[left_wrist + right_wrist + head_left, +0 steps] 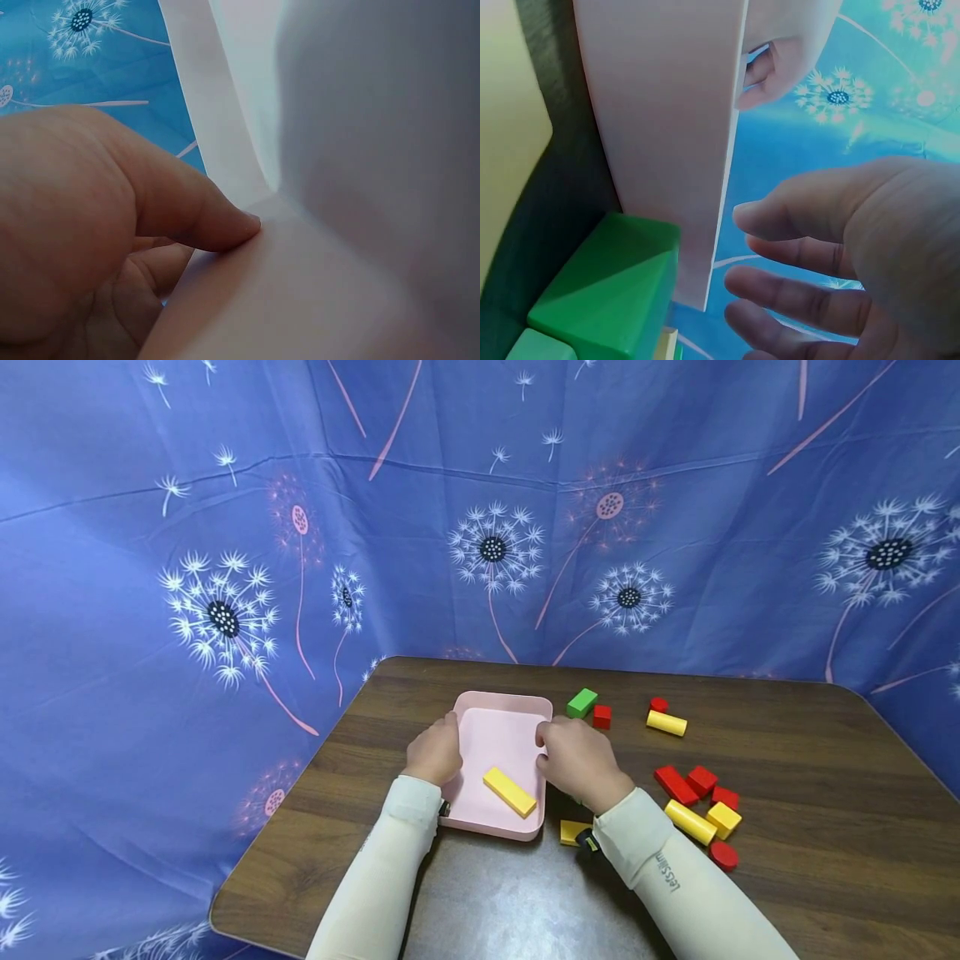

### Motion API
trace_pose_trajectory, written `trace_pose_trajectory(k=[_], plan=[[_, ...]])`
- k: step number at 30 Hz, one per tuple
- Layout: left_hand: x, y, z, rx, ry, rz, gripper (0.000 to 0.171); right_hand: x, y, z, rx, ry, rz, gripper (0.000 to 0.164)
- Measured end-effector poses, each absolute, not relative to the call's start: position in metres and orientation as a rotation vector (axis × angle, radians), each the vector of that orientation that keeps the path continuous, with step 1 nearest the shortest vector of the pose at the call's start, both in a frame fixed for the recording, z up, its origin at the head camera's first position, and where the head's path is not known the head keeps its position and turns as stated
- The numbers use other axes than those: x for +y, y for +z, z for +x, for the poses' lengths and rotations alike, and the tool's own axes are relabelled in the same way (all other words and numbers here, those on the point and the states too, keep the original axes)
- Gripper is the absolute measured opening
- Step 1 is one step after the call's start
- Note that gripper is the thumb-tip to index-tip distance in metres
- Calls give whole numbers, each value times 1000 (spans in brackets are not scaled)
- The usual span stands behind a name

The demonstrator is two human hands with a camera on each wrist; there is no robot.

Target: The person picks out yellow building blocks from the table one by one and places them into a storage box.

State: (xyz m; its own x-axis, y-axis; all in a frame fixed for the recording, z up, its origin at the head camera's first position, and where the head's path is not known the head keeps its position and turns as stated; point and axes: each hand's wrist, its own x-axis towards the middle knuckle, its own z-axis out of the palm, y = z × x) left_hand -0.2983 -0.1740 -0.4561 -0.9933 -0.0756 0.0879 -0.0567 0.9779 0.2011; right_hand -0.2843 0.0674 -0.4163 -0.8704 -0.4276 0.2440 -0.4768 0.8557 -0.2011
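Note:
A pink tray (491,735) lies on the wooden table with a yellow rectangular block (510,792) on its floor. My left hand (435,750) grips the tray's left wall, the thumb (225,225) pressed on the inner side and the other fingers behind it. At the right rim is my right hand (583,760), its fingers (795,296) loosely bent with nothing between them. In the right wrist view a gap shows between those fingertips and the tray's outer wall (664,112). Close to that wall sits a green block (607,277).
Behind the right hand are a green block (582,702), a red cube (602,717) and a yellow cylinder (667,722). Right of the forearm lie red blocks (675,785), another yellow cylinder (690,822) and a yellow cube (723,819). A yellow block (573,832) sits by the right wrist.

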Motion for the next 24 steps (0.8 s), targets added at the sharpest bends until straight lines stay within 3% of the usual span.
trace_pose_trajectory(k=[24], plan=[[-175, -456, -300, -3040, -295, 106, 64, 77, -420, -291, -2836, 385, 642, 6]])
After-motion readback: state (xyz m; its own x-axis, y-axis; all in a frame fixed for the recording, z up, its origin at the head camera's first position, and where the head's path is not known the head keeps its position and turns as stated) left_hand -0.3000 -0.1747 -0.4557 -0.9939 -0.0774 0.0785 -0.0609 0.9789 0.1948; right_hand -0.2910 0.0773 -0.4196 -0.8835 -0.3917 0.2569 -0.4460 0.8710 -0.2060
